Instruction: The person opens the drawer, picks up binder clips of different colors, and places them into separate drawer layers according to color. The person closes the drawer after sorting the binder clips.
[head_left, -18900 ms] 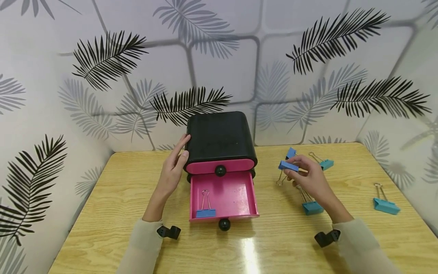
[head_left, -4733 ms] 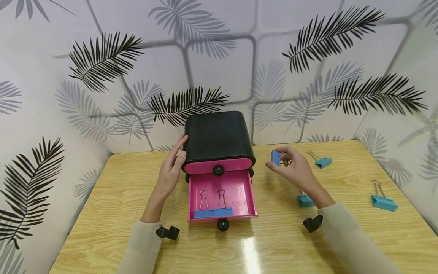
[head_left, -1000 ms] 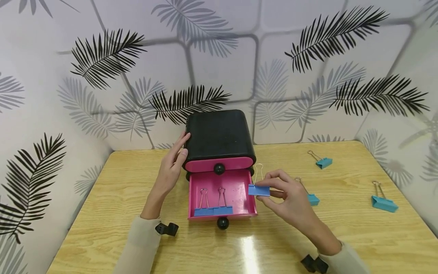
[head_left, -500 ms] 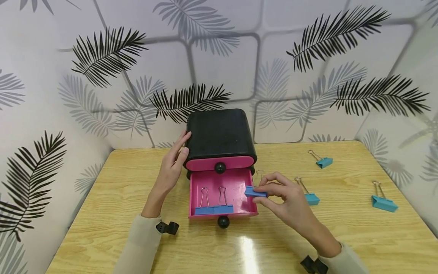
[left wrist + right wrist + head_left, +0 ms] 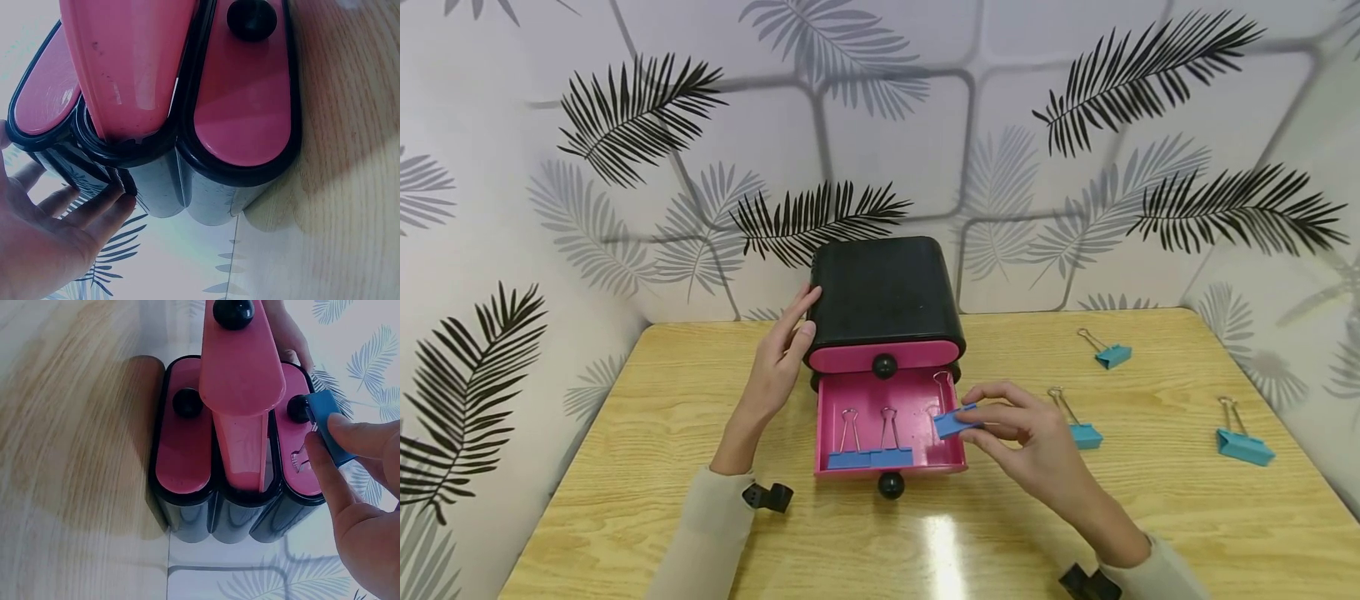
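Note:
A black drawer unit (image 5: 883, 287) with pink drawer fronts stands at mid-table. Its middle drawer (image 5: 863, 396) is pulled out. Two blue binder clips, a left one (image 5: 848, 459) and a right one (image 5: 891, 457), lie side by side along the drawer's front, wire handles pointing back. My right hand (image 5: 1026, 425) pinches a third blue binder clip (image 5: 950, 424) between thumb and fingers above the drawer's right side; the right wrist view also shows this clip (image 5: 325, 412). My left hand (image 5: 775, 367) rests with extended fingers against the unit's left side, as the left wrist view confirms.
Teal binder clips lie on the wooden table to the right: one at the back (image 5: 1112, 356), one beside my right hand (image 5: 1085, 436), one near the right edge (image 5: 1245, 447). A leaf-patterned wall (image 5: 895, 158) stands behind the table. A black knob (image 5: 891, 485) juts from the open drawer.
Since the oldest frame, a second blue clip has come into the drawer. My right hand has picked another from the table and carried it left over the drawer, tilting it. The left hand stays put.

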{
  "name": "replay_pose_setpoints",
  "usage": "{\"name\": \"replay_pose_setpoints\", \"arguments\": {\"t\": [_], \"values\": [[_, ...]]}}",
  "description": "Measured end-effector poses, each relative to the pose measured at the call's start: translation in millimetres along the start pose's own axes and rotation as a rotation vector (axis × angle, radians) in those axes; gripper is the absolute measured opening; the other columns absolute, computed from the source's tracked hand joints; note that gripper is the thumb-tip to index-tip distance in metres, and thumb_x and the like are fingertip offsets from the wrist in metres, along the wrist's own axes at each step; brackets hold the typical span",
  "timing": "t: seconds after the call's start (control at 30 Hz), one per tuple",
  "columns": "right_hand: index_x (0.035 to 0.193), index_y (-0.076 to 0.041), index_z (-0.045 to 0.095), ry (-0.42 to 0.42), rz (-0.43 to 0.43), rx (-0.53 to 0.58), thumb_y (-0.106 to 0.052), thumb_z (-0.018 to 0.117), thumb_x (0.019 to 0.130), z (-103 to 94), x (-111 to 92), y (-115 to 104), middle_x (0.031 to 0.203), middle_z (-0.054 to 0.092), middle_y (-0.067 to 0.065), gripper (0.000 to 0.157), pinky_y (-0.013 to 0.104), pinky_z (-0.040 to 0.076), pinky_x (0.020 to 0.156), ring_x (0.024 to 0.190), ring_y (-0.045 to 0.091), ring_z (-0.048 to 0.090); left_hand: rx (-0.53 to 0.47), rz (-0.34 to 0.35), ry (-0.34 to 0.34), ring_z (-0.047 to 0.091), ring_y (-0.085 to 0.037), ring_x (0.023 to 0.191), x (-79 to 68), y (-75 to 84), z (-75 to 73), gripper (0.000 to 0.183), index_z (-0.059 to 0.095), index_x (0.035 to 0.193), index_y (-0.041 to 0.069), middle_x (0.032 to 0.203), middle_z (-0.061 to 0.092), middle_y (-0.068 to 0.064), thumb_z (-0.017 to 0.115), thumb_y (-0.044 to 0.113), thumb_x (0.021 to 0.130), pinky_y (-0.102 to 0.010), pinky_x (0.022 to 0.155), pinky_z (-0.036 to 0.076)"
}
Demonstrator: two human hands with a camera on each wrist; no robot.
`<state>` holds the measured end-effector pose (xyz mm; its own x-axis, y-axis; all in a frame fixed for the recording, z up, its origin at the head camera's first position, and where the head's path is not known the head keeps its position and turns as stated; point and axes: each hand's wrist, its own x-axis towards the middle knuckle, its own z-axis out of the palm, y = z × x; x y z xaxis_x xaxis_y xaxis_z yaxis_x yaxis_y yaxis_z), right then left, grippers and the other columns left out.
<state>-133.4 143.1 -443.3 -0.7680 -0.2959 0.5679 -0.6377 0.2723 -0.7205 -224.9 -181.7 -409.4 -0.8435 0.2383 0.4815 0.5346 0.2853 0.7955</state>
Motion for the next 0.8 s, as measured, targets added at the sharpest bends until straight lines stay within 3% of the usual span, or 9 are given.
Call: {"name": "replay_pose_setpoints", "arguments": {"t": [0.2,0.57,0.8], "values": [[0.107,-0.006,0.081,0.001,0.009,-0.040,0.006,0.077,0.087,2.2,-1.4,-0.4,0.116,0.068,0.007,0.024,0.028,0.060,0.074,0.096,0.021,0.074,0.004,-0.002,0.000,0.027,-0.033,0.152,-0.2,-0.3,-0.2,0.048,0.042,0.154,-0.003,0.165,0.028,-0.021,0.044,0.006,0.107,-0.053,0.119,0.029],[0.104,-0.005,0.081,-0.050,-0.032,-0.084,0.011,0.080,0.081,6.3,-0.9,3.0,0.114,0.067,0.006,0.027,0.023,0.059,0.072,0.089,0.016,0.075,0.004,0.002,0.003,0.028,-0.035,0.152,-0.2,-0.2,-1.1,0.048,0.042,0.154,-0.004,0.164,0.029,-0.023,0.044,0.006,0.106,-0.055,0.118,0.031],[0.101,-0.011,0.083,-0.059,-0.065,-0.171,0.006,0.085,0.079,5.5,-1.8,5.6,0.109,0.071,0.000,0.027,0.017,0.055,0.083,0.102,0.017,0.068,-0.012,-0.001,-0.002,0.028,-0.032,0.152,0.5,-1.1,-0.2,0.048,0.042,0.154,-0.003,0.165,0.028,-0.021,0.044,0.006,0.107,-0.054,0.118,0.030]]}}
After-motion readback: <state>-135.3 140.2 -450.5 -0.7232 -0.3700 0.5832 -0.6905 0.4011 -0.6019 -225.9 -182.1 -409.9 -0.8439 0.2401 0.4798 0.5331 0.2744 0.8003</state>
